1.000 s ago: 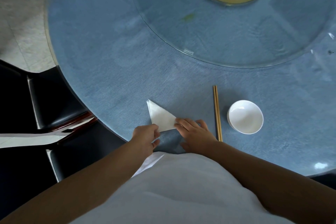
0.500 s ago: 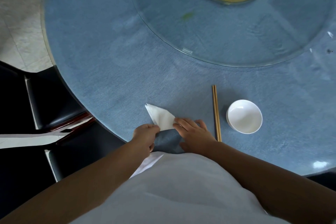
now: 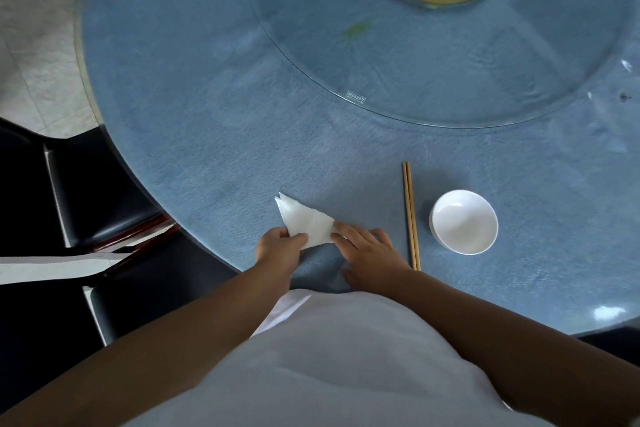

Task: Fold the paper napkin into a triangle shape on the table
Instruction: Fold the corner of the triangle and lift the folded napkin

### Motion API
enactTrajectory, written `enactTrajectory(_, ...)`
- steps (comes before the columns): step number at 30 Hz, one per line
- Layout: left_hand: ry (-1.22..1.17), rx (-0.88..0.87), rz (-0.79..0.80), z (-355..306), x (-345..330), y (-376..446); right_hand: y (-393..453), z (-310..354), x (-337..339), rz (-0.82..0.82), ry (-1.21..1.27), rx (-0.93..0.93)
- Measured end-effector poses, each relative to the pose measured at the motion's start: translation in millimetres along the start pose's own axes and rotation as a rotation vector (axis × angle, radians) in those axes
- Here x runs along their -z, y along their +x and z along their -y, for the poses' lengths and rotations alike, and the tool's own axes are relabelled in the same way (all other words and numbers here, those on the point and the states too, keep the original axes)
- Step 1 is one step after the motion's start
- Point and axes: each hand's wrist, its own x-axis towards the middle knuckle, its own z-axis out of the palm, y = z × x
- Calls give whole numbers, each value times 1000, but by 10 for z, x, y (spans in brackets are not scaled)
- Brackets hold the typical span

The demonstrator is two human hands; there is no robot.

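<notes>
A white paper napkin [image 3: 304, 222] lies folded as a small triangle near the front edge of the round blue table [image 3: 214, 121], its tip pointing up and left. My left hand [image 3: 278, 246] pinches the napkin's lower left corner between thumb and fingers. Flat on the napkin's right corner rest the fingertips of my right hand [image 3: 367, 250], pressing it to the cloth. Both hands hide the napkin's near edge.
A pair of wooden chopsticks [image 3: 410, 215] lies just right of my right hand, with a white bowl [image 3: 464, 222] beyond it. A glass turntable [image 3: 450, 55] covers the table's far middle. Black chairs [image 3: 93, 191] stand at the left, below the table's edge.
The napkin's tip lifted a little and flattened again as my left hand shifted its pinch on the lower corner. My right hand stayed pressed on the right corner.
</notes>
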Motion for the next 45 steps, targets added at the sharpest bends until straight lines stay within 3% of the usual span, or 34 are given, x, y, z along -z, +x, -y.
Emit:
enactTrajectory(3, -4, -27, 37, -24, 23, 13, -8, 2, 28, -27, 86, -31)
enactTrajectory(9, -260, -95, 242, -111, 150, -73, 63, -11, 175, -171, 427, -200)
enactTrajectory(11, -327, -104, 373, -158, 206, -136, 146, -8, 291, -190, 664, -321)
enactTrajectory(13, -358, -116, 498, -194, 263, -200, 219, 24, 458, -120, 1054, -399)
enactTrajectory(15, -388, -138, 588, -216, 302, -253, 244, 49, 598, -15, 1407, -350)
enactTrajectory(17, -425, -170, 643, -244, 321, -309, 231, 61, 690, 54, 1518, -225)
enactTrajectory(19, -474, -196, 670, -267, 333, -350, 208, 124, 763, 61, 1503, -188)
enactTrajectory(24, -463, -227, 695, -324, 340, -402, 60, 262, 819, -109, 1441, -353)
enactTrajectory(30, -480, -161, 856, -621, 279, -406, -166, 319, 860, -133, 1403, -341)
enactTrajectory(35, -378, -187, 741, -872, 144, -431, -317, 365, 839, -192, 1301, -366)
enactTrajectory(45, -202, -324, 699, -1054, 198, -486, -592, 433, 863, -427, 1289, -495)
